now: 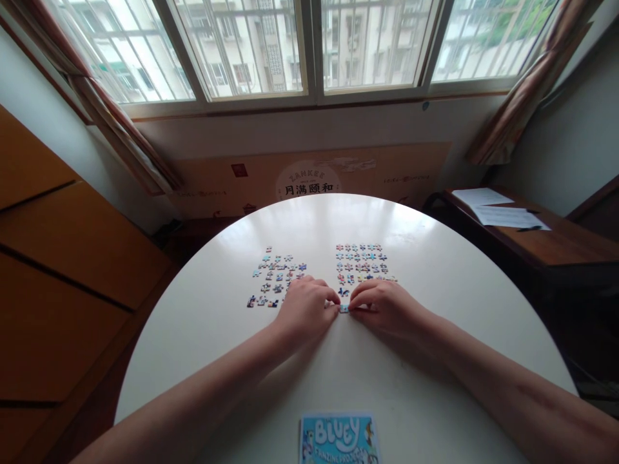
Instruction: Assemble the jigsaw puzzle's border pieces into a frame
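A small light-blue jigsaw piece point(343, 309) lies flat on the white round table point(338, 374), between my two hands. My left hand point(309, 303) is closed in a pinch at the piece's left edge. From the other side my right hand point(384, 304) also pinches, its fingertips touching the right edge. Just beyond sits a darker blue jigsaw piece point(343, 292). Loose jigsaw pieces point(278, 276) spread out past my left hand, which hides some of them. Neater rows of jigsaw pieces point(360, 256) lie beyond my right hand, partly covered by it.
A blue "Bluey" picture card point(338, 441) lies at the table's near side. To the right stands a brown desk point(570, 241) with paper sheets point(498, 209) and pens. Behind the table are a printed box panel point(213, 183) and a barred window; orange cabinets point(62, 283) stand left.
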A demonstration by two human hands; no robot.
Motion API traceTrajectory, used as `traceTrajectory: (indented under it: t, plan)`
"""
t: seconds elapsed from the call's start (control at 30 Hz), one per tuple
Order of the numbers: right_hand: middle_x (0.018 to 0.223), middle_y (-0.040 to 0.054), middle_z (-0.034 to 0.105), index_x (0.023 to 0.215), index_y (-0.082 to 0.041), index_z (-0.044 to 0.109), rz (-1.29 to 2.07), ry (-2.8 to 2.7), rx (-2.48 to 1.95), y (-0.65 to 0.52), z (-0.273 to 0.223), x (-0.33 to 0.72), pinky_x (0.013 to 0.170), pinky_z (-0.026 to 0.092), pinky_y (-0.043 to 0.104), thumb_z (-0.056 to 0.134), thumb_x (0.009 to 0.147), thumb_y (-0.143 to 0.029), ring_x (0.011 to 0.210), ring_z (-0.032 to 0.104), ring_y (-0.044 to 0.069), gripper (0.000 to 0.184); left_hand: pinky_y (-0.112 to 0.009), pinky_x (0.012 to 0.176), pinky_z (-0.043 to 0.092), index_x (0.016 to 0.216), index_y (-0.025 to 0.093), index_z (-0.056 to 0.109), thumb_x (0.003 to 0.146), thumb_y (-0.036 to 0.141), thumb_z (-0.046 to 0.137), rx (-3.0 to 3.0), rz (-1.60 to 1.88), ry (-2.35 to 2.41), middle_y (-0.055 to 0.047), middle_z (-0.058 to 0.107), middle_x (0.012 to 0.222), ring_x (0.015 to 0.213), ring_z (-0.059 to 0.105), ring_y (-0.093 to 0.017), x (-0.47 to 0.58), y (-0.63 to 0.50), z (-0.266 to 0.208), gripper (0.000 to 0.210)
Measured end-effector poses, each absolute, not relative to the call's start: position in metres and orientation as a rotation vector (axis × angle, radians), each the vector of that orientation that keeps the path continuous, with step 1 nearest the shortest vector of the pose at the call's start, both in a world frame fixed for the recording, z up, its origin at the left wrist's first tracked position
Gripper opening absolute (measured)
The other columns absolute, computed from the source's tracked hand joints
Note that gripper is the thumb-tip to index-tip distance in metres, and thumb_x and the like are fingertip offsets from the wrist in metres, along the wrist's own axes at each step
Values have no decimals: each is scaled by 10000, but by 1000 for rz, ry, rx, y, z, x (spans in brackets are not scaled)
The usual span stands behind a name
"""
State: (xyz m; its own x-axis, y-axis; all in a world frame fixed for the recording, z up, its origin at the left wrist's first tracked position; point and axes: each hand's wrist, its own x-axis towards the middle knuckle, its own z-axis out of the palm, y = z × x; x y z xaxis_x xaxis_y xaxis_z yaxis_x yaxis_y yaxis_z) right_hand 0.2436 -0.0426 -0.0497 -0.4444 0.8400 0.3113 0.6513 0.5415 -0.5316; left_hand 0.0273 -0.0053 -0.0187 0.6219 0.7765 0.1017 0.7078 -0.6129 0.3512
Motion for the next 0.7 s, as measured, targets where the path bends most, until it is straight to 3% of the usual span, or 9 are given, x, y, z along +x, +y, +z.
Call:
traceTrajectory:
  t: [0.43, 0.7]
  plan:
    - [951, -10, 792, 867, -288, 802, 427, -2215, -1244, -46, -50, 241, 754, 533, 282, 682, 873, -213, 853, 729, 167, 142, -432, 871, 410, 930, 269, 806, 958, 258, 622, 2801, 535, 1125, -47, 745, 967, 922, 596, -234, 13, -10, -23, 187]
    - [957, -12, 787, 882, -285, 799, 394, -2238, -1252, -47, -50, 242, 749, 525, 281, 669, 878, -212, 853, 716, 164, 149, -435, 858, 412, 898, 352, 810, 975, 322, 607, 2891, 478, 957, -42, 718, 1051, 951, 578, -244, 12, -11, -31, 218]
